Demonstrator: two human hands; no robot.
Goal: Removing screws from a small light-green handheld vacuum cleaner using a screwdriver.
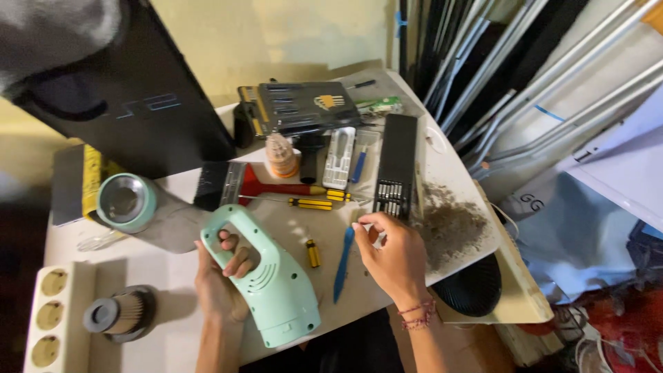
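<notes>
Mint vacuum body (273, 290) at near worktop (166, 324) edge — left hand (221, 280) wrapped through its handle. Right hand (390, 255) pinches, apparently something small, cannot tell what, beside blue pry tool (342, 266). Best keep body steady — small parts clear of dust pile (449, 224).

— Where is there room on the table (166, 324)?

— A bare strip runs between the filter (119, 314) and the mint vacuum body (266, 287).

— And further back?

— Crowded: brush (221, 184), screwdrivers (311, 203), bit case (397, 166). A dust pile (449, 224) covers the right edge.
</notes>
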